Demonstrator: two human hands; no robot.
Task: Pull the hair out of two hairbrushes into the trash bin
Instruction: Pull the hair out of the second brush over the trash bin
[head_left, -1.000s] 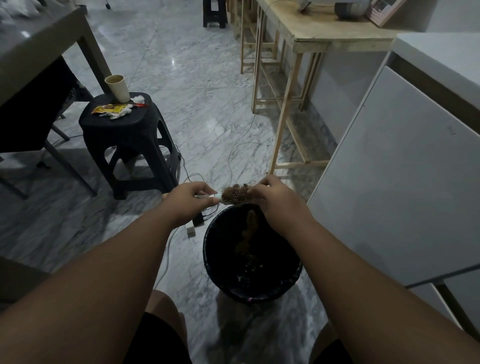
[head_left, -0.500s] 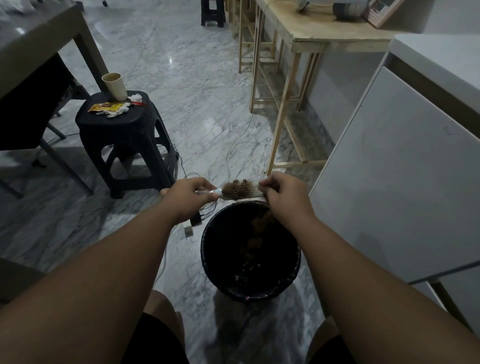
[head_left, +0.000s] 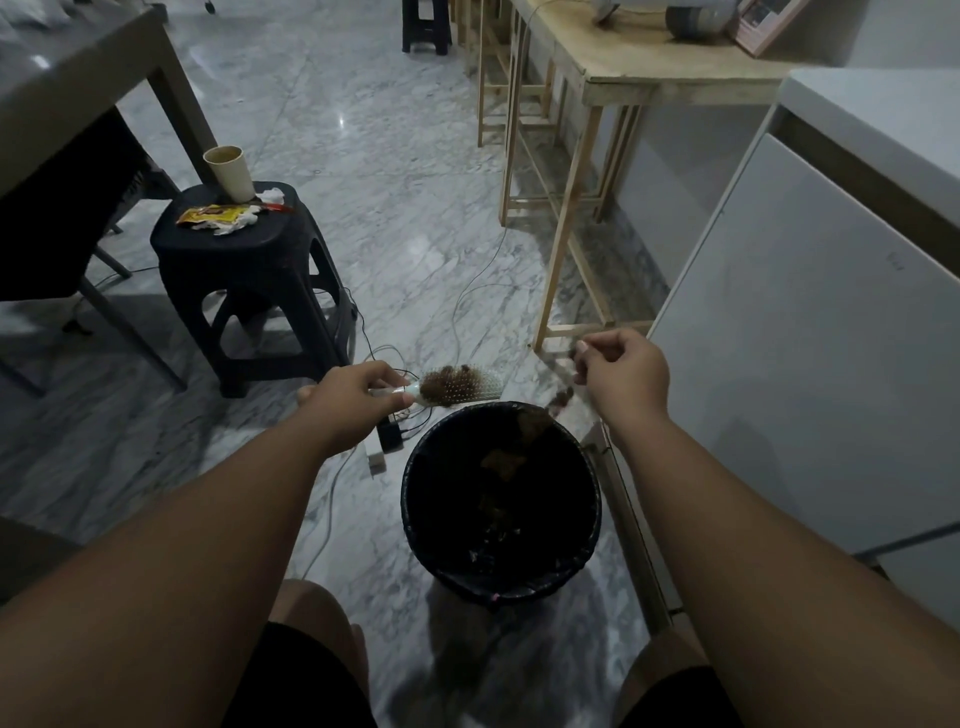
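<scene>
Head view: left hand (head_left: 353, 397) grip around hairbrush (head_left: 460, 387) handle, right hand (head_left: 621, 371) pinching hair (head_left: 563, 397).

Hairbrush (head_left: 462, 387): pale, whitish handle and pad, white-tipped pins, brown hair matted over much of it. Trash bin (head_left: 501, 506): black liner, brownish clumps inside. Floor (head_left: 395, 208): grey-white marble, darker veining. Stool (head_left: 249, 280): black plastic. Cup (head_left: 228, 171): beige. Wrapper (head_left: 210, 214): yellow with red print, beside white crumpled tissue. Table (head_left: 649, 73): pale raw wood. Cabinet (head_left: 810, 332): plain white. Shorts (head_left: 301, 680): black.
</scene>
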